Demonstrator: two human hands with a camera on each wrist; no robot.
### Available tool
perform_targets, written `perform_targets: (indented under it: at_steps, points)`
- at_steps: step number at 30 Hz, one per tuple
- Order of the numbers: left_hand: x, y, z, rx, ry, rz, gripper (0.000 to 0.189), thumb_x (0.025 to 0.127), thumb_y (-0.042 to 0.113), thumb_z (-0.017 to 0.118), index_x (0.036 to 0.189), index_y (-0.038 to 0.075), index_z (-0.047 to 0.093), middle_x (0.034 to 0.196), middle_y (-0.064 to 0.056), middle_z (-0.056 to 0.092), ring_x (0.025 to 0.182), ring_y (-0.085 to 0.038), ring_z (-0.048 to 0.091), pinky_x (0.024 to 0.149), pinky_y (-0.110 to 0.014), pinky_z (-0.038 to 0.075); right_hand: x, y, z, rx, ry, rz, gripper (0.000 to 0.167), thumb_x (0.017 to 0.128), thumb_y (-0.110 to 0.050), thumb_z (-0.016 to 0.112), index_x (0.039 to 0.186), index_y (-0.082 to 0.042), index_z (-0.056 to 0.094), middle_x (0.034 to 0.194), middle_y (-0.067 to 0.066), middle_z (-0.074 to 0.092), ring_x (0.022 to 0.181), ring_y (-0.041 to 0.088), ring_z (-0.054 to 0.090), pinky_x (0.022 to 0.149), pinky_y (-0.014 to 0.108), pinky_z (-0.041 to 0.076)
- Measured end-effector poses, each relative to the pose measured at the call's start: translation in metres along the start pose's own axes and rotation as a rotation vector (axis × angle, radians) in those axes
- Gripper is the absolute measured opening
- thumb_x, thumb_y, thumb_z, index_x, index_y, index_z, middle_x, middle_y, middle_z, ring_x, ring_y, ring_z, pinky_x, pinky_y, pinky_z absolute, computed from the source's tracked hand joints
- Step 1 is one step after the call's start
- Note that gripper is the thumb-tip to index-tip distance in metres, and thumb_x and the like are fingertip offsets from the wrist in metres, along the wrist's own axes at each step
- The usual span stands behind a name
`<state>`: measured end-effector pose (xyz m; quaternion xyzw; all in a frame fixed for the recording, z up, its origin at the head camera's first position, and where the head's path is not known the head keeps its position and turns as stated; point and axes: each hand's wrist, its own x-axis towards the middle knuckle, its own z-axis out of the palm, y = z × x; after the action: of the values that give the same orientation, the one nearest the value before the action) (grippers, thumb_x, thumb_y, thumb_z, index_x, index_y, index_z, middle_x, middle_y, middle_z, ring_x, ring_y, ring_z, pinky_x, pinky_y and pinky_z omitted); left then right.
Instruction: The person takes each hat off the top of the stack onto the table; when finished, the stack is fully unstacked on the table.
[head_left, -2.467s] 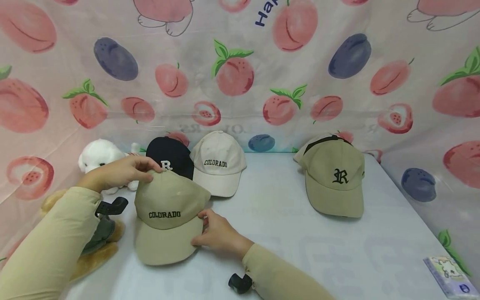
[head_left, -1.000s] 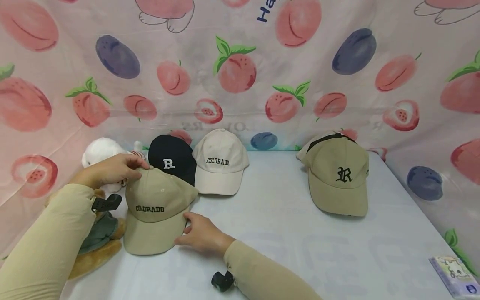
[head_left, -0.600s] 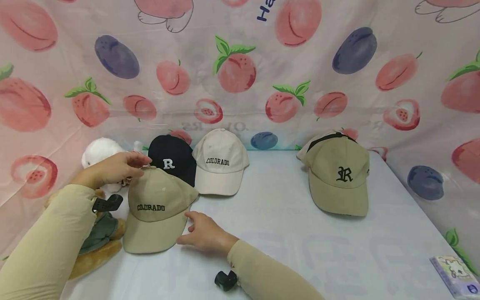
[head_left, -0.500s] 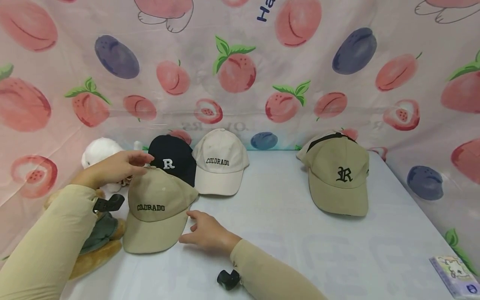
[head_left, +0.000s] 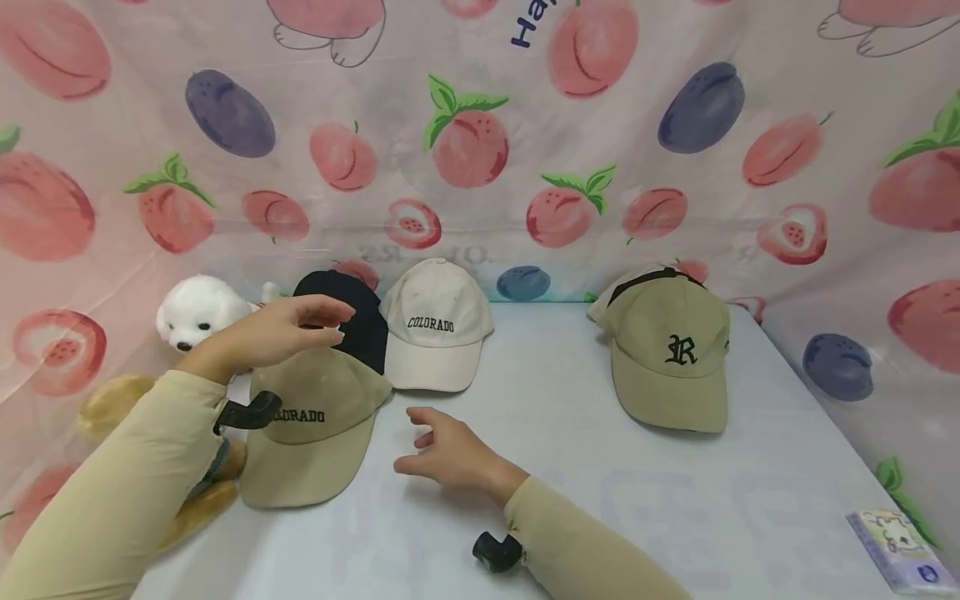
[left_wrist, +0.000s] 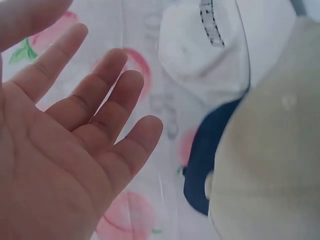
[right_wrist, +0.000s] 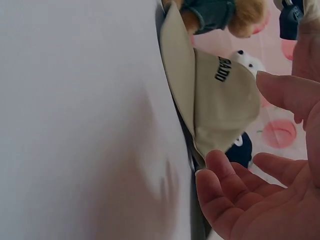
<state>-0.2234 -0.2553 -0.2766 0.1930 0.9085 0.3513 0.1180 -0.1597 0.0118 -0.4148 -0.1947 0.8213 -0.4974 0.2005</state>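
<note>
A khaki baseball cap (head_left: 307,458) lettered COLORADO sits at the left of the table, overlapping the lower part of a black cap (head_left: 341,292). Above its crown hovers my left hand (head_left: 273,333), fingers loosely extended and holding nothing; in the left wrist view the palm (left_wrist: 55,145) is bare beside the crown. My right hand (head_left: 461,454) is off to the right of the brim, fingers spread and apart from the cap. An off-white COLORADO cap (head_left: 435,325) stands behind. The left hand and forearm cover part of the black cap and some of the khaki lettering.
On the right, an olive cap (head_left: 671,358) with a black R overlaps a paler cap behind it. A white plush dog (head_left: 198,308) and a brown plush toy (head_left: 116,404) lie at the left. A small purple packet (head_left: 896,546) rests near the right edge.
Both hands first shifted the khaki cap left and toward the black cap, then released it. The left hand has since risen and moved right; the right hand has drawn away to the right.
</note>
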Motion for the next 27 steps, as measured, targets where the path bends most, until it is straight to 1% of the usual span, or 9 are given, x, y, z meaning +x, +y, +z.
perform_targets:
  at_steps: [3, 6, 11, 15, 18, 23, 27]
  points:
    - [0.002, 0.007, 0.007, -0.011, -0.015, 0.026, 0.044, 0.099, 0.024, 0.064, 0.137, 0.003, 0.056, 0.137, -0.014, 0.057, 0.127, -0.032, 0.051, 0.103, -0.052, 0.04, -0.008, 0.002, -0.012, 0.008, 0.026, 0.003, 0.075, 0.084, -0.028, 0.079, 0.148, -0.006, 0.046, 0.146, 0.007, 0.051, 0.114, 0.018, 0.059, 0.083, 0.031, 0.052]
    - [0.006, 0.013, 0.016, -0.04, -0.043, 0.065, 0.043, 0.099, 0.02, 0.064, 0.136, 0.001, 0.056, 0.136, -0.015, 0.057, 0.127, -0.034, 0.051, 0.103, -0.052, 0.04, -0.016, 0.004, -0.024, 0.024, 0.047, 0.011, 0.075, 0.085, -0.028, 0.078, 0.149, -0.008, 0.044, 0.147, 0.007, 0.049, 0.116, 0.019, 0.058, 0.083, 0.035, 0.052]
    - [0.018, 0.02, 0.034, -0.104, -0.086, 0.136, 0.042, 0.099, 0.013, 0.064, 0.137, -0.003, 0.055, 0.138, -0.017, 0.056, 0.128, -0.034, 0.051, 0.104, -0.05, 0.042, -0.028, 0.007, -0.04, 0.053, 0.073, 0.005, 0.076, 0.087, -0.028, 0.077, 0.151, -0.008, 0.042, 0.149, 0.008, 0.047, 0.116, 0.022, 0.058, 0.084, 0.038, 0.053]
    - [0.03, 0.025, 0.048, -0.142, -0.113, 0.144, 0.045, 0.099, 0.016, 0.065, 0.139, -0.002, 0.054, 0.139, -0.015, 0.055, 0.129, -0.033, 0.05, 0.104, -0.049, 0.042, -0.038, 0.011, -0.051, 0.051, 0.09, -0.003, 0.075, 0.087, -0.029, 0.078, 0.15, -0.008, 0.042, 0.149, 0.009, 0.046, 0.117, 0.025, 0.059, 0.085, 0.038, 0.053]
    - [0.038, 0.031, 0.059, -0.148, -0.126, 0.149, 0.046, 0.098, 0.019, 0.066, 0.139, 0.0, 0.055, 0.138, -0.014, 0.056, 0.129, -0.034, 0.05, 0.104, -0.048, 0.043, -0.046, 0.015, -0.058, 0.03, 0.103, -0.002, 0.075, 0.087, -0.03, 0.078, 0.15, -0.008, 0.043, 0.149, 0.01, 0.047, 0.116, 0.026, 0.06, 0.086, 0.038, 0.054]
    - [0.051, 0.041, 0.076, -0.19, -0.161, 0.17, 0.047, 0.098, 0.019, 0.067, 0.14, 0.001, 0.055, 0.14, -0.013, 0.055, 0.13, -0.032, 0.05, 0.104, -0.046, 0.043, -0.061, 0.023, -0.072, 0.003, 0.141, -0.008, 0.071, 0.088, -0.026, 0.078, 0.148, -0.009, 0.045, 0.146, 0.01, 0.049, 0.115, 0.025, 0.06, 0.087, 0.038, 0.054]
    - [0.06, 0.048, 0.092, -0.234, -0.19, 0.17, 0.049, 0.097, 0.019, 0.068, 0.141, 0.002, 0.054, 0.14, -0.011, 0.055, 0.13, -0.03, 0.049, 0.105, -0.044, 0.043, -0.074, 0.031, -0.085, -0.009, 0.178, -0.011, 0.069, 0.088, -0.024, 0.079, 0.147, -0.009, 0.047, 0.144, 0.011, 0.051, 0.114, 0.024, 0.06, 0.086, 0.037, 0.054]
